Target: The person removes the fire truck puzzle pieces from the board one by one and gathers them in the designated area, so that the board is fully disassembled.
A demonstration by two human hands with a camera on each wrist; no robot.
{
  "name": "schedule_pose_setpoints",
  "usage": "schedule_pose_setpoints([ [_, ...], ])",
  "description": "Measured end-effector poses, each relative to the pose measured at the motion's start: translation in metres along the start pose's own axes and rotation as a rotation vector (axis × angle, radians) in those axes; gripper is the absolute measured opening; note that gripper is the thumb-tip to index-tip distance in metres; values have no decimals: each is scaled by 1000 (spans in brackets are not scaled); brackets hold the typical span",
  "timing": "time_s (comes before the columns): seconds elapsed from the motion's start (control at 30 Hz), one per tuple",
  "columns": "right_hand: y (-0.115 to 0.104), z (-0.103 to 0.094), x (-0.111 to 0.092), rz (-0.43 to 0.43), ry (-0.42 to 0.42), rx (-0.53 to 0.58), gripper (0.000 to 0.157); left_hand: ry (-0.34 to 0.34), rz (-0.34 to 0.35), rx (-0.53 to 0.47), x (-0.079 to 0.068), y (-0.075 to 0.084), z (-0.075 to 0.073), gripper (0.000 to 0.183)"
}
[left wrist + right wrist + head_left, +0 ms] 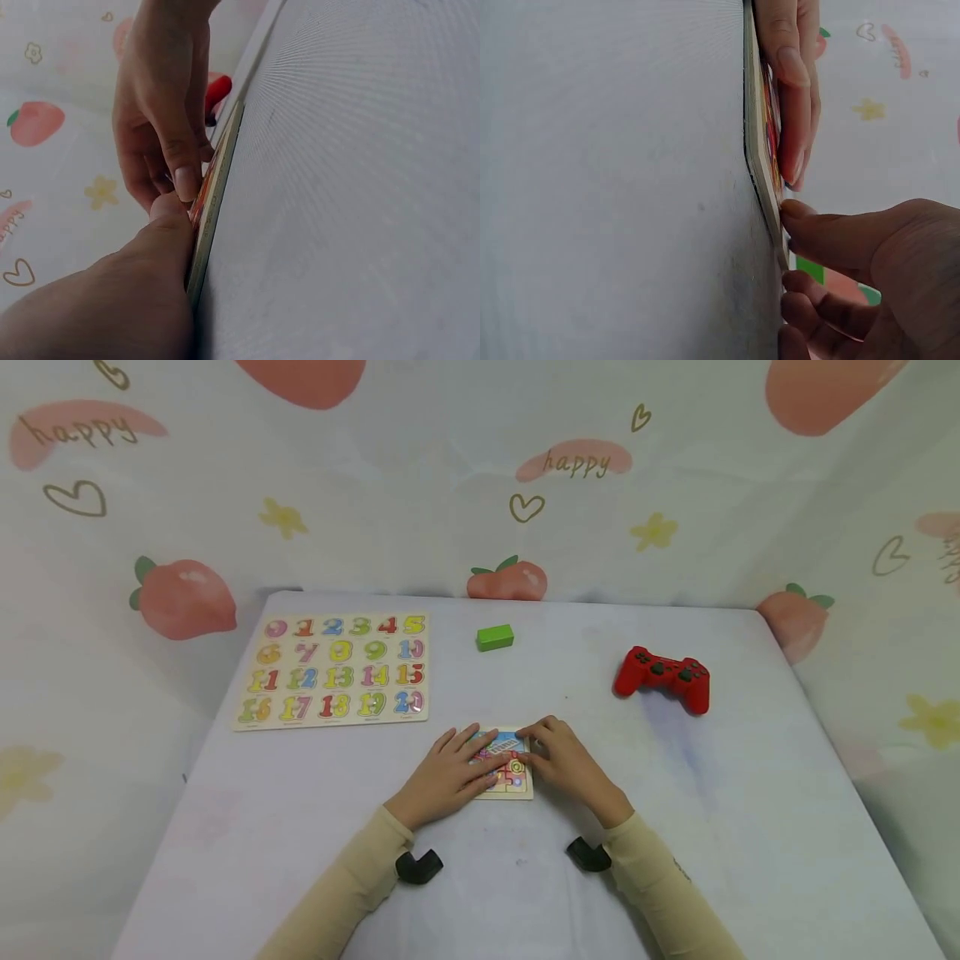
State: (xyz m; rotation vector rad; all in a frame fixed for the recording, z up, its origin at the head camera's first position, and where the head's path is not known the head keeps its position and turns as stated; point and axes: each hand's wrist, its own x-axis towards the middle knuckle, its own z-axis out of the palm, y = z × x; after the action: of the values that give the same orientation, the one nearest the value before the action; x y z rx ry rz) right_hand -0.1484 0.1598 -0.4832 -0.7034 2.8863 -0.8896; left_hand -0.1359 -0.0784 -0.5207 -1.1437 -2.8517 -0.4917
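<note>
A small jigsaw puzzle [516, 783] with a colourful picture and a pale wooden frame lies flat on the table in the head view. My left hand [442, 781] rests over its left part, fingers stretched across the picture. At the right edge, my right hand [566, 766] holds the puzzle near its upper corner with bent fingers and thumb. In the right wrist view the right thumb [829, 236] touches the puzzle's face, and the other fingers curl by its edge. The left wrist view shows the board's edge [214, 202] side-on; whether a loose piece is pinched is hidden.
A number board [330, 672] with coloured numerals from 0 to 20 lies at the back left. Behind the puzzle sits a green block [495, 637]. A red game controller [663, 677] lies at the back right. Patterned cloth [420, 485] hangs behind the white table.
</note>
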Motion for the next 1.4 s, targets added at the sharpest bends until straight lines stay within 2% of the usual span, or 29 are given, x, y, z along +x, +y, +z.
schedule_pose_setpoints([
  [0.17,1,2,0,-1,13,0,27,-24,16,27,0,0,-2,49],
  [0.4,-3,4,2,57,10,8,27,-110,12,79,1,0,-3,52],
  [0.83,-7,10,4,90,82,73,26,-36,-21,47,2,2,-1,47],
  [1.1,-13,6,16,187,112,183,8,-24,-20,31,1,1,0,47],
  [1.4,-8,-5,22,269,37,256,7,-30,-20,23,0,1,0,47],
])
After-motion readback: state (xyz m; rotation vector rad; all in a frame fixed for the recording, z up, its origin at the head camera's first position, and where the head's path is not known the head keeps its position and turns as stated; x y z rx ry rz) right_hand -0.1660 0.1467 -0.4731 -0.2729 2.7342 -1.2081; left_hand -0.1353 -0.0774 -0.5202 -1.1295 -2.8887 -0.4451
